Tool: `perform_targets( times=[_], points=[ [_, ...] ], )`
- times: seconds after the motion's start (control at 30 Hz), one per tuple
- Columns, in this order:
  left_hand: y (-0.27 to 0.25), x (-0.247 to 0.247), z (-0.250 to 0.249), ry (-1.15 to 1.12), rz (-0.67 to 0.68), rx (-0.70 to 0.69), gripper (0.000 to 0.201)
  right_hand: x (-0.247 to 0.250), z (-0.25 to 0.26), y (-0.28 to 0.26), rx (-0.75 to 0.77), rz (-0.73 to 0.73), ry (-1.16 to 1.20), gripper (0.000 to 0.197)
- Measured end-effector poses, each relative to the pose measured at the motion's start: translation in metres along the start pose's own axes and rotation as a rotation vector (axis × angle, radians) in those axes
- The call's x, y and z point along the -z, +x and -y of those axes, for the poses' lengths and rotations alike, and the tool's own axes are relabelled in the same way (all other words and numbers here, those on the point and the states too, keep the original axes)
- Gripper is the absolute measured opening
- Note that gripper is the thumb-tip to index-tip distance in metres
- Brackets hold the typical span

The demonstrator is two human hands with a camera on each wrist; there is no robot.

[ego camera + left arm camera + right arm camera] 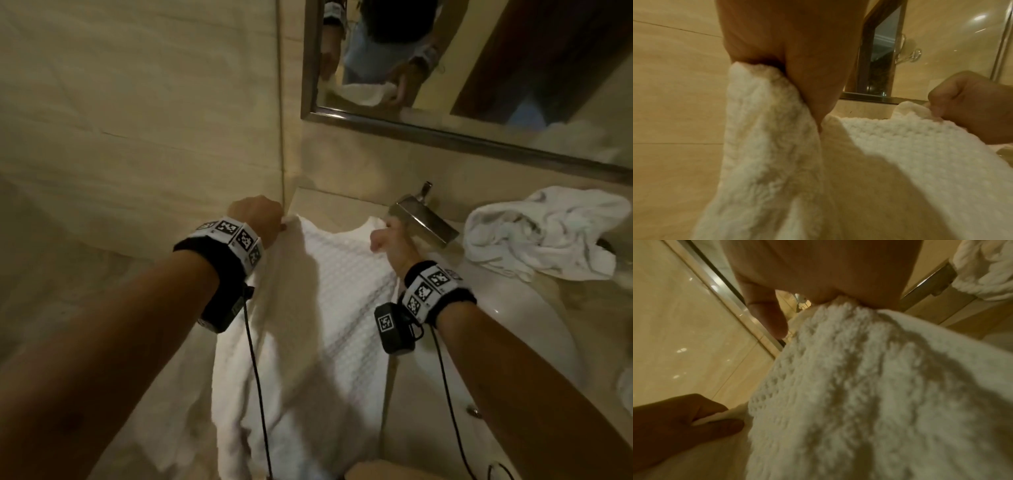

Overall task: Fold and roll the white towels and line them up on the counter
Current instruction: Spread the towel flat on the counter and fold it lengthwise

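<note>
A white waffle-weave towel point(325, 308) hangs stretched between my two hands over the counter's left end, its lower part draping down toward me. My left hand point(260, 216) pinches the far left corner near the wall joint; the wrist view shows the towel point(777, 129) bunched in that hand point(797, 65). My right hand point(390, 236) pinches the far right corner beside the faucet, with the towel point(859, 386) gathered under its fingers point(766, 313). A second white towel point(541, 233) lies crumpled on the counter at the right.
A chrome faucet point(424, 219) stands just behind my right hand, above the white sink basin point(513, 325). A framed mirror point(445, 130) hangs on the back wall. Tiled wall point(137, 120) closes off the left side. Beige counter point(582, 298) runs to the right.
</note>
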State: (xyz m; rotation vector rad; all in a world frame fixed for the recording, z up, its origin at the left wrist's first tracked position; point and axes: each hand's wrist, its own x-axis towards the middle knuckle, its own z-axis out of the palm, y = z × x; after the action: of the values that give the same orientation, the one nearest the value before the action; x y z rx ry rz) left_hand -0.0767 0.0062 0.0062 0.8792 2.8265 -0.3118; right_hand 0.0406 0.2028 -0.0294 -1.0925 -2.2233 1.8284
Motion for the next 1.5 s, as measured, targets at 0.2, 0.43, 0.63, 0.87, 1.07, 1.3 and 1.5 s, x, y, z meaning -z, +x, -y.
perform_targets(
  times=[0.2,0.43,0.63,0.87,1.07,1.3,1.5],
  points=[
    [0.059,0.005,-0.016,0.028,0.043,0.024,0.027,0.013,0.009,0.056,0.184,-0.103,-0.613,0.036],
    [0.117,-0.001,-0.018,-0.022,0.031,0.092,0.038,0.009,0.006,0.114,0.463,-0.046,-1.122,0.037],
    [0.146,-0.026,-0.023,-0.038,0.046,0.105,0.035,-0.008,0.014,0.134,0.511,-0.051,-1.231,0.021],
    [0.189,-0.03,-0.031,-0.066,0.054,0.106,0.033,-0.03,0.017,0.155,0.278,-0.196,-1.197,0.027],
    [0.206,-0.056,-0.033,-0.076,0.08,0.122,0.035,-0.04,0.016,0.184,-0.027,-0.23,-0.737,0.032],
    [0.238,-0.062,-0.039,-0.155,-0.022,0.091,0.036,-0.066,-0.031,0.18,-0.053,-0.286,-0.44,0.081],
    [0.24,-0.082,-0.036,-0.142,0.03,0.099,0.035,-0.069,-0.049,0.188,0.226,-0.402,-0.48,0.101]
  ],
)
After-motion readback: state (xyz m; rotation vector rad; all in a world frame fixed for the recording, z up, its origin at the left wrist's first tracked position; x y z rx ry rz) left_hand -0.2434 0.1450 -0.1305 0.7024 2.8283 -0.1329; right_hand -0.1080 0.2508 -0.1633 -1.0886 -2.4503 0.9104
